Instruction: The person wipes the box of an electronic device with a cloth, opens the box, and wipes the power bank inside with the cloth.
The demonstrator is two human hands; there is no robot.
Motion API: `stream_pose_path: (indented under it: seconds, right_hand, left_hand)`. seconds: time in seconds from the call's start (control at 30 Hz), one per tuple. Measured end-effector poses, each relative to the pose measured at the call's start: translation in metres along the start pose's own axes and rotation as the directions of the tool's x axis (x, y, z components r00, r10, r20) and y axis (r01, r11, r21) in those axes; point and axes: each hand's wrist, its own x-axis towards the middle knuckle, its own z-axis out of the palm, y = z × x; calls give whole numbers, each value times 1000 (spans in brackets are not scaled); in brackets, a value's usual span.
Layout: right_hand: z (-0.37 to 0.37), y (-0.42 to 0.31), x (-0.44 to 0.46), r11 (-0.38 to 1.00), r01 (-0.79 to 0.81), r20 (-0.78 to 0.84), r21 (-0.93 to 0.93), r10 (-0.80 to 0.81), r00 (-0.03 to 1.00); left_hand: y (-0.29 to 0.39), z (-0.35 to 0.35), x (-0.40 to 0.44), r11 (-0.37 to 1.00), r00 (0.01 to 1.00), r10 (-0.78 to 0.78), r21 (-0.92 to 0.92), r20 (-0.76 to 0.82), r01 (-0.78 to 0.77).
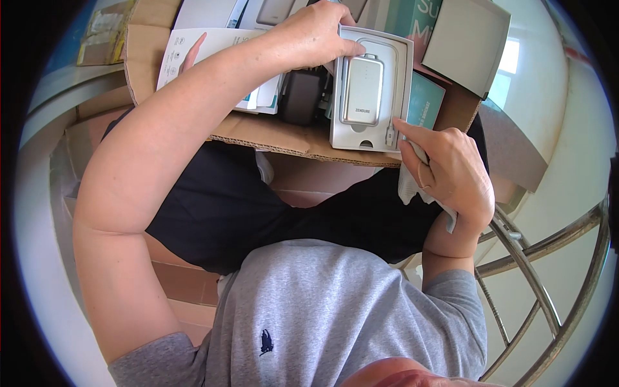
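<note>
An open white box (pixel 401 84) holds a silver device (pixel 363 90) marked ZENDURE and, at its lower right, a small pale connector (pixel 390 135). My left hand (pixel 322 35) grips the box's upper left edge, thumb over the rim. At the lower right edge, my right hand (pixel 448 164) touches the box with its index finger. Its other fingers are curled round a crumpled whitish cloth or tissue (pixel 407 184). The box lies over the near edge of a cardboard carton (pixel 290 143).
Inside the carton are a dark case (pixel 300 97), printed white packaging (pixel 222 51), a teal box (pixel 425 100) and a grey-white box lid (pixel 465 45). Metal bars (pixel 535 297) curve at the right. A yellowish taped box (pixel 103 35) is at the upper left.
</note>
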Motion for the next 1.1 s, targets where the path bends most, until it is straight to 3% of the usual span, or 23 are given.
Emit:
stream_pose_path:
  seconds: [0.4, 0.53, 0.87, 1.1]
  right_hand:
    - [5, -10, -4, 996, -7, 44, -88, 10, 999]
    - [7, -32, -2, 948, -31, 47, -318, 48, 998]
    - [4, -15, -12, 976, 13, 35, -219, -6, 999]
    - [7, -26, -6, 969, -20, 66, -246, 37, 997]
  left_hand:
    - [-2, 3, 1, 1000, 1000, -5, -4, -21, 5]
    - [-3, 5, 3, 999, 1000, -20, -37, 16, 20]
    - [-1, 2, 1, 999, 999, -30, -18, 16, 30]
    - [0, 2, 2, 999, 999, -30, -17, 28, 31]
